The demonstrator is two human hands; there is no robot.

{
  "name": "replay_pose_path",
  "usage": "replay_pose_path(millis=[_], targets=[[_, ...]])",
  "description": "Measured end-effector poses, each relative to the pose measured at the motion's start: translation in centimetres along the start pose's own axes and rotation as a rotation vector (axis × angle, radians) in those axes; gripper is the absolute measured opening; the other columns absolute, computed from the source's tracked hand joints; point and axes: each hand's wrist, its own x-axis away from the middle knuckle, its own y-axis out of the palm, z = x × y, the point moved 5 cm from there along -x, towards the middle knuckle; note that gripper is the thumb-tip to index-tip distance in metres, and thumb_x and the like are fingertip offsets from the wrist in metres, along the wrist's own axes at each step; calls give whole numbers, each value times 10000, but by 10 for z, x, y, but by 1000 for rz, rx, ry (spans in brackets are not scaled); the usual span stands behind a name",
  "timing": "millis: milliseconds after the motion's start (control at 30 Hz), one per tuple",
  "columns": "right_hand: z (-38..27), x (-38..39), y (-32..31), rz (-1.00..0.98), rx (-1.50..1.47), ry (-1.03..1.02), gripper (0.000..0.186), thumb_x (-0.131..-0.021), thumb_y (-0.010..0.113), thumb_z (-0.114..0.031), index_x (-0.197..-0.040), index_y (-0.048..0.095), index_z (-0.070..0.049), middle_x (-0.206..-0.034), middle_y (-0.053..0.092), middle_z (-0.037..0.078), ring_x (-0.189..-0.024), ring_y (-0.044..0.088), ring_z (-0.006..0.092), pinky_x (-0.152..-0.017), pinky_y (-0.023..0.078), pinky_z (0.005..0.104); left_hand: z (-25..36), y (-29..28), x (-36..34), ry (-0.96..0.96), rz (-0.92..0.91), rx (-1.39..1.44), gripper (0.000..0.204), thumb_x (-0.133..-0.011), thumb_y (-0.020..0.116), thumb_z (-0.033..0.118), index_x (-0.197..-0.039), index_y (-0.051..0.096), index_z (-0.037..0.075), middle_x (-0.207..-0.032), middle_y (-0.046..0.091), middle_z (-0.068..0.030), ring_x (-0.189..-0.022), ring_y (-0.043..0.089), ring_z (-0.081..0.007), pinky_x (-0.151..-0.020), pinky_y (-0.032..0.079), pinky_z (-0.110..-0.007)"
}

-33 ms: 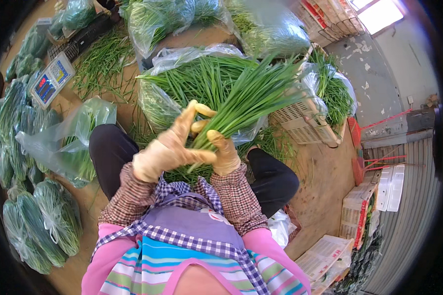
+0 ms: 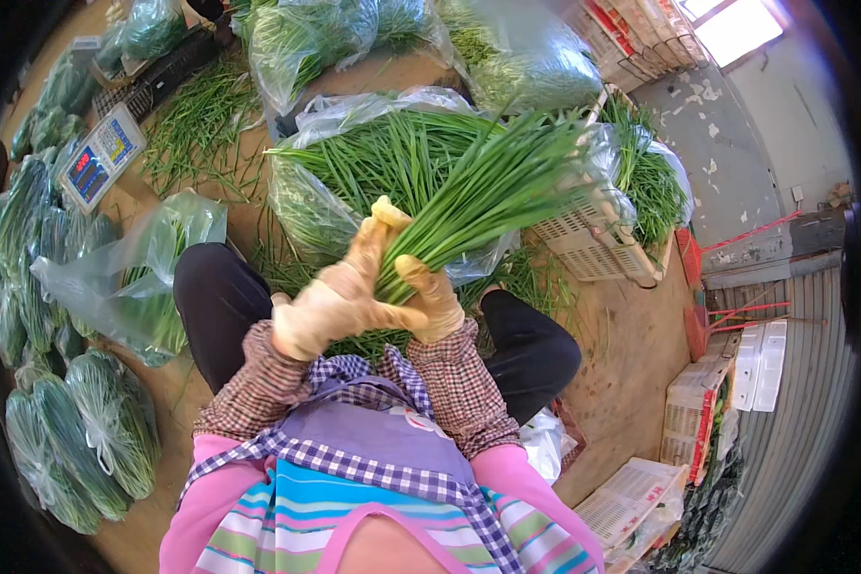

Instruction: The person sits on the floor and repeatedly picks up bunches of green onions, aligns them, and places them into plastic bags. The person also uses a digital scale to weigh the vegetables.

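A large bunch of garlic chives point(image 2: 483, 196) is held in front of me, its leafy ends fanning out to the upper right. My right hand point(image 2: 432, 298), in a pale glove, is closed around its lower end, thumb on the near side. My left hand point(image 2: 330, 301), gloved as well, lies along the bunch's left side, fingers stretched upward and thumb spread across the stem ends toward the right hand. Beyond them stands an opened clear plastic bag point(image 2: 306, 196) full of loose garlic chives point(image 2: 373, 153). More chives lie between my knees, partly hidden by my hands.
Left of my knee is a clear bag point(image 2: 115, 277) with chives, near a digital scale point(image 2: 102, 156). Filled bags point(image 2: 115, 421) line the left side. A plastic crate point(image 2: 598, 239) of greens stands at the right, with further crates point(image 2: 631, 497) lower right. Loose leaves point(image 2: 196, 124) litter the floor.
My left hand has shifted right against the bunch, covering fingertips that showed beside it. The bunch's leafy end has dipped slightly; my right hand keeps its grip.
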Motion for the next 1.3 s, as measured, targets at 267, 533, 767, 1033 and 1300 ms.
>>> replay_pose_path(millis=[267, 533, 767, 1033, 1300], targets=[[-5, -27, 25, -368, 646, -73, 842, -785, 659, -402, -1409, 214, -53, -1295, 421, 90, -1145, 423, 181, -993, 322, 322, -2, -29, -4, -8, 144, 50, 472, -750, 619, 122, -1188, 460, 46, -1014, 586, -182, -942, 596, -294, -785, 471, -367], [136, -43, 166, -688, 1796, -305, 826, -736, 662, -452, -1345, 317, -13, -1324, 407, 168, -1256, 350, 275, -992, 294, 363, 52, -105, 33, 122, 522, -1047, 311, -751, 603, 193, -1018, 538, 47, -571, 454, 13, -486, 506, -140, -415, 391, -294], [235, -95, 166, -527, 510, 287, 105, -830, 595, -121, -834, 647, -29, -751, 655, 49, -714, 579, 118, -712, 446, 240, 49, -141, 55, 272, 685, -1076, 388, -706, 661, 194, -1046, 541, 50, -551, 400, 50, -480, 428, -116, -447, 368, -266], [185, -186, 92, -579, 63, 584, 330, -876, 504, -156, -1160, 496, 12, -952, 610, 139, -845, 609, 217, -715, 550, 329, -115, -232, 102, -72, 344, -424, 325, -694, 654, 54, -1013, 597, 83, -925, 641, -118, -867, 621, -265, -730, 497, -354], [211, -170, 108, -66, 420, 474, 184, -731, 655, -19, -910, 612, -11, -732, 615, 35, -561, 527, 131, -526, 467, 264, -246, -287, 332, -1249, -5, -949, 272, -790, 547, 128, -1055, 606, 144, -924, 646, -93, -966, 604, -236, -822, 439, -377]])
